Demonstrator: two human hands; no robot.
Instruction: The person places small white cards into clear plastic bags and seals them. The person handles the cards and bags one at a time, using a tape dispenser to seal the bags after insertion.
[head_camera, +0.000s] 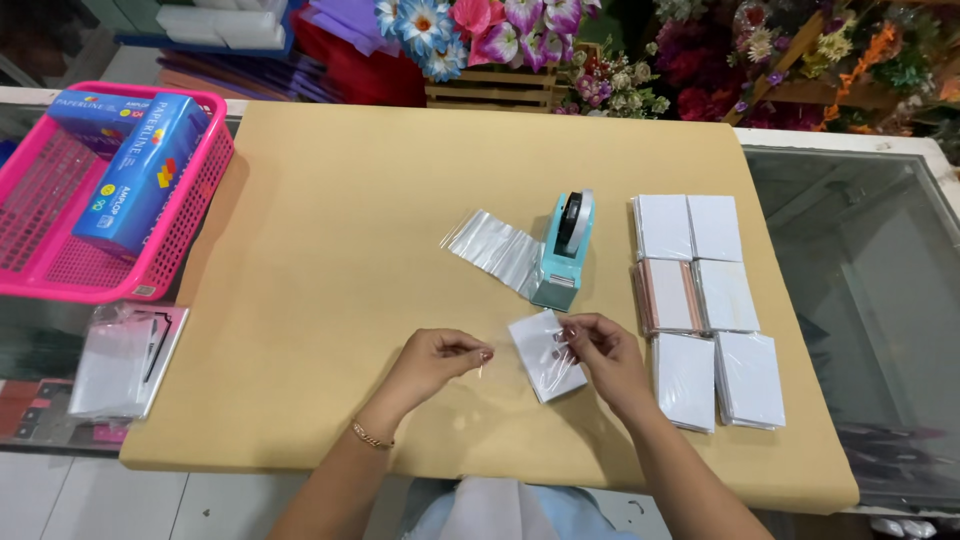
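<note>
My left hand (435, 362) and my right hand (603, 352) hover over a brown paper sheet (330, 270) that covers the counter. Between their pinched fingertips stretches a short strip of clear tape (520, 352). Under the tape lies a small white card pack in a clear sleeve (545, 357). A gold bracelet circles my left wrist. A teal tape dispenser (563, 250) stands just behind the pack, and a stack of clear plastic sleeves (492, 250) lies to its left.
Several stacks of white and pink-edged card packs (705, 300) lie at the right. A pink basket (60, 215) holding blue paper reams sits at the left. Plastic-wrapped items (120, 365) rest on the glass counter (860, 300). Artificial flowers (600, 40) line the back.
</note>
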